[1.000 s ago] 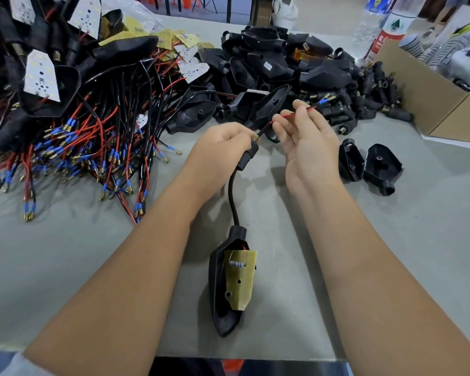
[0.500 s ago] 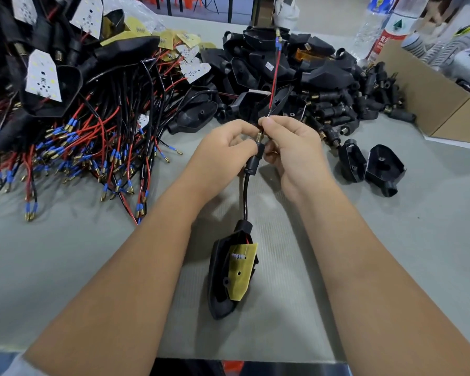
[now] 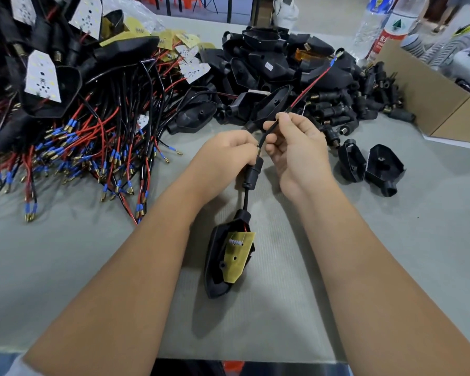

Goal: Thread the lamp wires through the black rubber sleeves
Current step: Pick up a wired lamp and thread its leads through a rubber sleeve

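Observation:
A black lamp housing (image 3: 217,264) with a yellow circuit board (image 3: 238,257) hangs below my hands just above the table. Its black cable runs up through a black rubber sleeve (image 3: 252,175). My left hand (image 3: 228,153) grips the top of the sleeve at its brass threaded end. My right hand (image 3: 296,147) pinches the red and black lamp wires (image 3: 307,88) just above the sleeve. The wires slant up to the right and end in blue-tipped terminals.
A heap of wired lamps (image 3: 73,118) with red and black leads fills the left. Black housings and sleeves (image 3: 296,71) are piled at the back. Two loose housings (image 3: 369,166) lie to the right. A cardboard box (image 3: 432,96) and bottles (image 3: 377,25) stand far right.
The wires have swung from pointing straight up to slanting right. More wire now shows above the sleeve, and the lamp housing hangs closer below it.

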Available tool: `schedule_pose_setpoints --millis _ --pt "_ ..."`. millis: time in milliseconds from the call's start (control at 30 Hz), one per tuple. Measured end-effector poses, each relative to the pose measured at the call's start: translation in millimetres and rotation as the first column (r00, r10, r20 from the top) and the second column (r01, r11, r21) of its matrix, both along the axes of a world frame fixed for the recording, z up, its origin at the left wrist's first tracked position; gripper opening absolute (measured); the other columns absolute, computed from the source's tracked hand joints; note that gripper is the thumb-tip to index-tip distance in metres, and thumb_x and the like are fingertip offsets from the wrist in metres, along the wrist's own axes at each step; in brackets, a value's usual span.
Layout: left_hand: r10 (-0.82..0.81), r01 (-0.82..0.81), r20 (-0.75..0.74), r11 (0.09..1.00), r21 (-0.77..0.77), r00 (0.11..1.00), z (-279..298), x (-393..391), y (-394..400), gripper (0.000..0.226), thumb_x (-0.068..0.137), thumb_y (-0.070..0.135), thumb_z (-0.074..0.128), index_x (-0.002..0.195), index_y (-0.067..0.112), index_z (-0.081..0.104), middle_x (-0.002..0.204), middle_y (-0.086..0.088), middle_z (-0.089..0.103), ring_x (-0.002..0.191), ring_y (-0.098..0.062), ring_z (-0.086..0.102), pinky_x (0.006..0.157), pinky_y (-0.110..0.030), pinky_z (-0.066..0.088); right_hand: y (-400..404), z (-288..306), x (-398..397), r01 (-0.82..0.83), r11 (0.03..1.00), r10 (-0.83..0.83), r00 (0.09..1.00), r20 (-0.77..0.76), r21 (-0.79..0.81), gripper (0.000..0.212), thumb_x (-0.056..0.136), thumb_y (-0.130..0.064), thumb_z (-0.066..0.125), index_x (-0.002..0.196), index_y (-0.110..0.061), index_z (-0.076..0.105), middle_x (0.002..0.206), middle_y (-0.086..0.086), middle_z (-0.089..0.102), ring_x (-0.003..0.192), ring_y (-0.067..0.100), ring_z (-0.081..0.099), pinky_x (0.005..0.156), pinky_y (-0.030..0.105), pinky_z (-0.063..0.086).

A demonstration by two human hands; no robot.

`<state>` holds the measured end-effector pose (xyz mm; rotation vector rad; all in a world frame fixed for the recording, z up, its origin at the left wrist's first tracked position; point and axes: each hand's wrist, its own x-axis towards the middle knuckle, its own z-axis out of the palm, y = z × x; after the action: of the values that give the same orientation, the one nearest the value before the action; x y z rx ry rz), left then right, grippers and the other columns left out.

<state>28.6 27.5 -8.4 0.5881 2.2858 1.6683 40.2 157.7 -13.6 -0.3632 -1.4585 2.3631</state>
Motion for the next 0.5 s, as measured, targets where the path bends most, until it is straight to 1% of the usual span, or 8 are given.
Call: schedule_pose_setpoints --millis 67,133,167,267,333,400,433,500 --pt "0.014 -0.014 0.003 1.000 0.012 1.000 -1.5 0.0 0.6 0.037 0.069 0.023 0.047 0.092 -0.003 0.060 0.076 -0.016 0.058 0.074 -0.024 0.053 0.076 -0.051 0.050 2.2 1.2 0.6 -0.073 0.997 0.072 0.997 0.032 0.037 0.008 0.098 -0.008 0.057 0.092 -0.007 0.062 0.075 0.004 0.063 0.055 0.007 0.053 0.052 0.018 0.046" --pt "0.024 -0.024 0.004 0.999 0.034 1.000 -3.6 -0.6 1.0 0.029 0.077 0.026 0.052 0.090 0.002 0.063 0.073 -0.003 0.060 0.072 -0.017 0.055 0.072 -0.040 0.048 2.1 1.2 1.2 -0.129 0.988 0.125 0.991 0.053 0.085 0.007 0.096 -0.007 0.059 0.093 -0.004 0.065 0.072 0.003 0.060 0.054 0.006 0.052 0.051 0.017 0.045" --pt "0.029 -0.028 -0.001 0.999 0.042 1.000 -4.8 -0.9 1.3 0.024 0.084 0.029 0.056 0.087 0.007 0.065 0.072 -0.001 0.061 0.071 -0.015 0.056 0.072 -0.036 0.047 1.6 1.1 1.3 -0.136 0.985 0.131 0.990 0.059 0.105 0.008 0.096 -0.007 0.059 0.092 -0.004 0.065 0.072 0.003 0.059 0.054 0.006 0.051 0.051 0.017 0.044" --pt "0.050 -0.050 -0.033 0.999 0.007 0.998 -9.7 -3.1 3.2 0.021 0.093 0.036 0.060 0.079 0.023 0.068 0.076 -0.016 0.065 0.068 -0.015 0.058 0.071 -0.039 0.050 1.7 1.4 0.6 -0.089 0.989 0.082 0.994 0.069 0.119 0.012 0.098 -0.007 0.057 0.088 -0.006 0.063 0.070 0.003 0.058 0.055 0.006 0.051 0.054 0.018 0.045" --pt "0.065 -0.066 -0.052 0.998 -0.019 0.997 -11.2 -5.3 4.3 0.020 0.092 0.034 0.060 0.079 0.021 0.068 0.073 -0.010 0.065 0.066 -0.011 0.057 0.070 -0.032 0.051 2.4 0.8 -0.2 -0.046 0.995 0.041 0.998 0.056 0.093 0.016 0.099 -0.006 0.055 0.083 -0.008 0.061 0.070 0.002 0.058 0.054 0.006 0.050 0.055 0.019 0.045" --pt "0.062 -0.064 -0.060 0.998 -0.026 0.996 -10.3 -5.5 5.0 0.023 0.092 0.030 0.059 0.079 0.012 0.066 0.065 0.001 0.061 0.059 -0.007 0.053 0.059 -0.018 0.045 2.8 0.3 -0.7 -0.004 0.998 0.002 0.999 0.041 0.066 0.018 0.099 -0.006 0.054 0.082 -0.008 0.058 0.071 0.001 0.058 0.053 0.006 0.049 0.055 0.019 0.046" --pt "0.053 -0.055 -0.055 0.998 -0.032 0.997 -10.1 -5.2 5.2 0.024 0.091 0.029 0.059 0.078 0.008 0.063 0.062 0.003 0.059 0.056 -0.007 0.052 0.055 -0.015 0.043 3.3 0.3 -1.3 0.024 0.999 -0.026 0.999 0.035 0.044 0.017 0.099 -0.006 0.054 0.083 -0.009 0.057 0.071 0.002 0.058 0.053 0.005 0.049 0.054 0.018 0.046" --pt "0.026 -0.028 -0.027 0.999 -0.047 0.999 -10.3 -3.9 4.2 0.025 0.088 0.026 0.060 0.075 0.004 0.060 0.058 0.003 0.055 0.052 -0.010 0.049 0.049 -0.016 0.040 7.1 1.8 -2.8 0.099 0.994 -0.098 0.995 0.020 -0.043 0.016 0.100 -0.005 0.054 0.084 -0.009 0.055 0.072 0.003 0.057 0.052 0.005 0.050 0.053 0.016 0.045"
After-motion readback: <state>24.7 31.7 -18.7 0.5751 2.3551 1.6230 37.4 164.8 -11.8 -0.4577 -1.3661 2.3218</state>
